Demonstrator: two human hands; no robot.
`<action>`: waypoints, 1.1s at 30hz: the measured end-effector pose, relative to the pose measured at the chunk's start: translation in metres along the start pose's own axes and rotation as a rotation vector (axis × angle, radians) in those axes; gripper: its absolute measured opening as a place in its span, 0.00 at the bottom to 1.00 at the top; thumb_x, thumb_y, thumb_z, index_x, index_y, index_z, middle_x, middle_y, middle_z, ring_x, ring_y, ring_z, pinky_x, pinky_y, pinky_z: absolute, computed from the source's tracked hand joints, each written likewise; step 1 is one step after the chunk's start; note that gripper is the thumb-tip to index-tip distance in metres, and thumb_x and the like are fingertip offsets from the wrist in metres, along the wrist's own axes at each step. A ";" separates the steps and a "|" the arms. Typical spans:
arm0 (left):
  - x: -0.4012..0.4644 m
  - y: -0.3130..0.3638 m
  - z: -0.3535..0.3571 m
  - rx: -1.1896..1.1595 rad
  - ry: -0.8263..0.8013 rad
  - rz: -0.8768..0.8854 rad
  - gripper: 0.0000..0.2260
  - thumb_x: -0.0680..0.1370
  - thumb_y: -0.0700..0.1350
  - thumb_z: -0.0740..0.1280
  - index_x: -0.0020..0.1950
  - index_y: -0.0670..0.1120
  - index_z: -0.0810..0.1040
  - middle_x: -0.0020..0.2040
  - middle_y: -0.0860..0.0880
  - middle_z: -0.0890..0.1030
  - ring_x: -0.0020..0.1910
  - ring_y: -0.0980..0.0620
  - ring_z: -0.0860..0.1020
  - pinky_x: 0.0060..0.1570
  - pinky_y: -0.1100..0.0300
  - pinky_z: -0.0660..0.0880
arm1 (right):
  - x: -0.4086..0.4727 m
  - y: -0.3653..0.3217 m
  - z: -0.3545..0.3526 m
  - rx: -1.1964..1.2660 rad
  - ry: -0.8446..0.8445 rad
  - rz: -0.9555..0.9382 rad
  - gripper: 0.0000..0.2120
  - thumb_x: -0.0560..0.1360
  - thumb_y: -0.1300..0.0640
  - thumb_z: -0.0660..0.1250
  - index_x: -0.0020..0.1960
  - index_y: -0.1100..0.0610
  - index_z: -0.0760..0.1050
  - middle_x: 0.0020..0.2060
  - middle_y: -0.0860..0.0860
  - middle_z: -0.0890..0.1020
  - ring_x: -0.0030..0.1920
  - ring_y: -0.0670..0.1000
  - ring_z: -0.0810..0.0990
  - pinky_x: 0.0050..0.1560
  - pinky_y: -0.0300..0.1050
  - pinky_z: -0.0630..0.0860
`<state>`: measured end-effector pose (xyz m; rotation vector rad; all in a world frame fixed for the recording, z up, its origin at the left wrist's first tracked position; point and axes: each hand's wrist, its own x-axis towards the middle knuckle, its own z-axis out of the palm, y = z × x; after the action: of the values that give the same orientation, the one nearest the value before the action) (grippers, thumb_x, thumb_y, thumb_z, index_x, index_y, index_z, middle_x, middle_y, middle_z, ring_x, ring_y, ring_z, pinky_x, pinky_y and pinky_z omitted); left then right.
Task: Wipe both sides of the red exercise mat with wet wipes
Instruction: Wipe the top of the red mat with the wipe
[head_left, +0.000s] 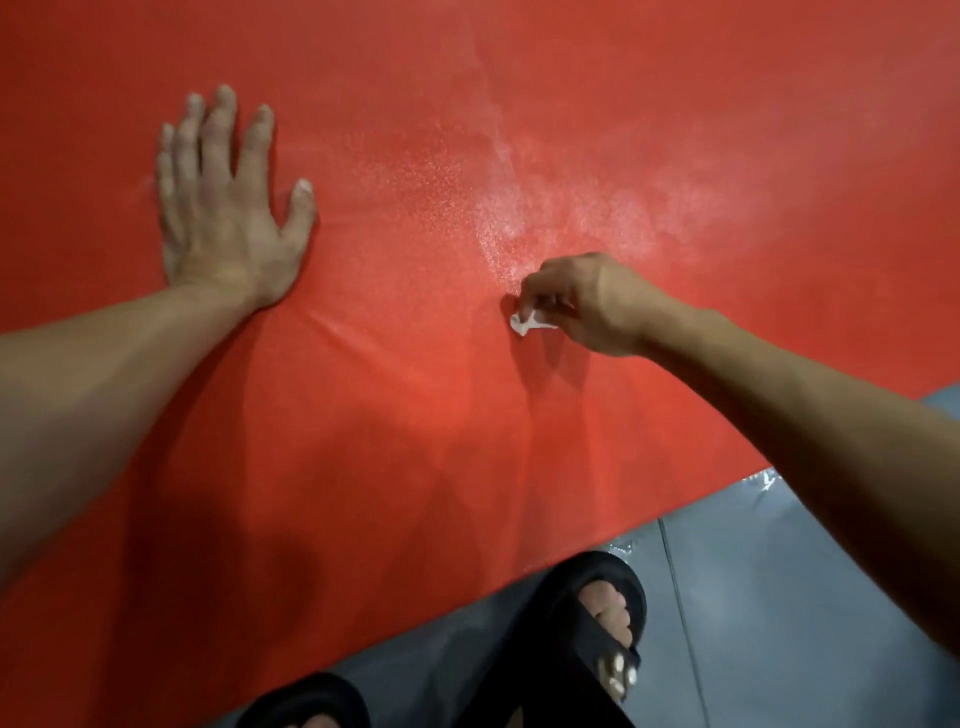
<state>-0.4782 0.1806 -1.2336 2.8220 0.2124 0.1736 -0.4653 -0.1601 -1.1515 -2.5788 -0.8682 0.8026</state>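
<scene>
1. The red exercise mat (415, 130) lies spread flat on the grey tiled floor (779, 623) and fills most of our view; its near edge runs just ahead of our black slippers (587, 613).
2. A pale, speckled sheen shows on the mat above our right hand (587, 301), which looks like moisture from wiping.
3. That hand pinches a small crumpled wet wipe (524, 323) in curled fingers and holds it against the mat.
4. Our left hand (223, 208) lies flat with fingers spread, pressing the mat and gripping nothing.
5. To wipe well, we should open the wipe wider, stroke in overlapping lanes away from the braced palm, and smooth the ripples near the wrist first.
6. The underside is hidden from us.
</scene>
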 end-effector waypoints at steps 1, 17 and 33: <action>0.000 0.000 0.000 -0.003 0.001 0.005 0.30 0.83 0.60 0.56 0.82 0.48 0.60 0.84 0.44 0.56 0.83 0.43 0.51 0.82 0.46 0.44 | -0.006 -0.001 0.006 0.002 -0.019 0.006 0.05 0.76 0.63 0.72 0.48 0.55 0.85 0.41 0.49 0.83 0.40 0.48 0.77 0.39 0.31 0.66; -0.003 0.002 -0.001 0.030 -0.019 -0.001 0.30 0.83 0.60 0.54 0.83 0.48 0.59 0.84 0.44 0.55 0.84 0.43 0.50 0.82 0.47 0.43 | -0.083 -0.021 0.056 0.086 0.027 0.067 0.09 0.80 0.54 0.61 0.50 0.51 0.80 0.45 0.50 0.79 0.45 0.56 0.81 0.44 0.54 0.78; -0.122 0.052 -0.020 -0.150 -0.136 0.003 0.25 0.81 0.51 0.59 0.77 0.45 0.71 0.80 0.43 0.67 0.80 0.40 0.61 0.81 0.46 0.53 | -0.147 -0.055 0.101 0.053 -0.005 0.125 0.12 0.79 0.52 0.55 0.49 0.51 0.78 0.43 0.49 0.78 0.43 0.54 0.79 0.42 0.56 0.78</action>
<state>-0.5940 0.1172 -1.2101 2.6719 0.1576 -0.0025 -0.6474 -0.1992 -1.1474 -2.6056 -0.6831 0.8550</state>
